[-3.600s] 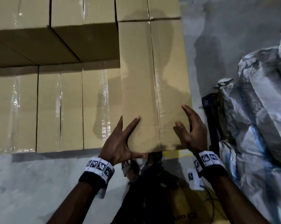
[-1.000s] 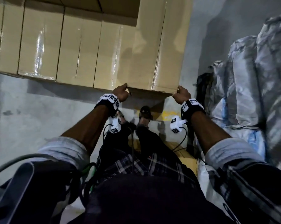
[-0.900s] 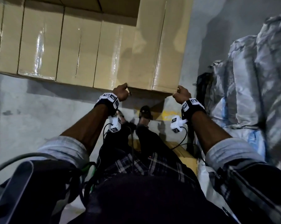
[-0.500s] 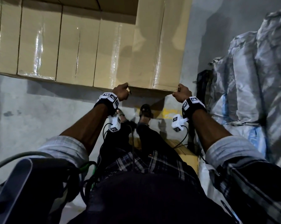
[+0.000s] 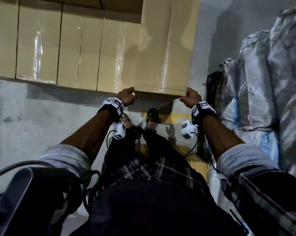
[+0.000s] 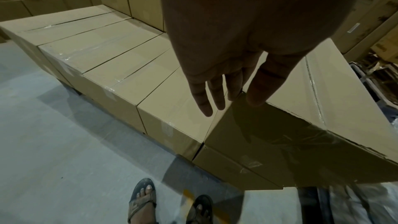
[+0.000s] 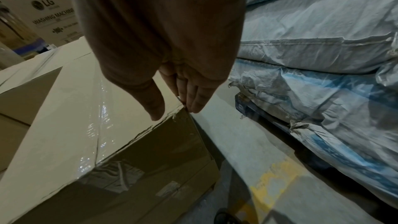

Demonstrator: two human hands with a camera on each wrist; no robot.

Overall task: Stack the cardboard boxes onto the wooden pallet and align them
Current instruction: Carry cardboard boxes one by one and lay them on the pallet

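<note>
Upper right of the frame, a tall tan cardboard box [image 5: 167, 48] sits on stacked tan boxes [image 5: 58, 48]. Left hand [image 5: 126, 97] and right hand [image 5: 191, 98] touch its near corners with straight fingers; squaring apparently remains.

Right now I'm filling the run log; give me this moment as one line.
phase: aligning | left hand: at near-left top corner of upper box | right hand: at near-right corner | box: on bottom row, overhanging toward person

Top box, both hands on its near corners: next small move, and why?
Probably push the top box back. Its near face overhangs the box below and juts past the row of boxes. Left hand and right hand sit at its near corners.
</note>
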